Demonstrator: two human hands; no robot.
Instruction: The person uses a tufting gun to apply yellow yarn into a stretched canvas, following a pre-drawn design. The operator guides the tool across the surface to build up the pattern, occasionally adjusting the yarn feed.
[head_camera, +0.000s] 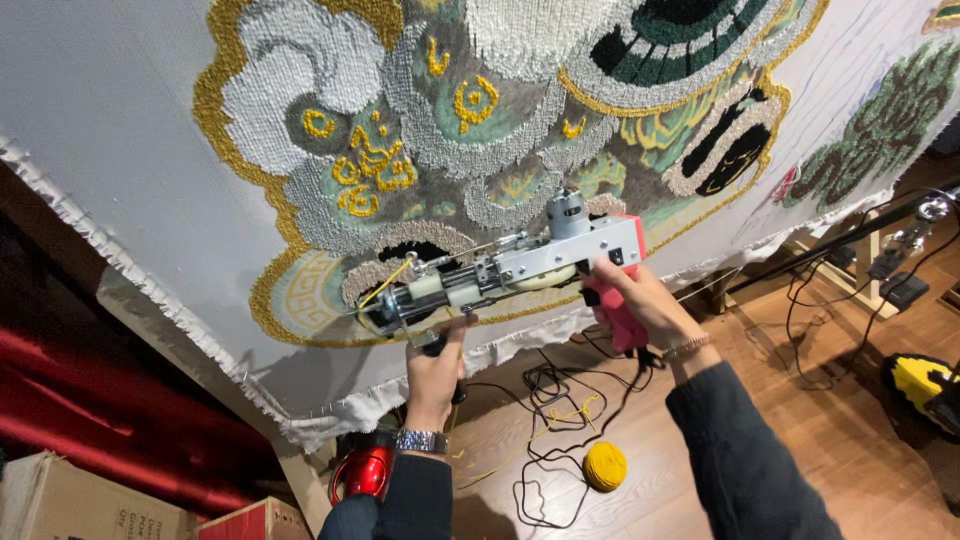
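Both dark sleeves come up from the bottom edge: left hand (436, 372) clamped on the black front grip under the tufting gun (505, 270), right hand (640, 300) closed round its red rear handle, nose pressed to the stretched white backing cloth (110, 130) at the lower rim of the design, yellow yarn (385, 285) feeding in. Judging by the cloth, the central grey, white, green and gold motif is mostly filled, while the right side is only sketched lines plus a partly tufted green patch (885, 120), so plenty is left. Yellow yarn ball (605, 466) lies on the wood floor (800, 400) among black cables; two cardboard boxes (90, 505) sit bottom left, plain brown and red-sided, print on them too small to tell.
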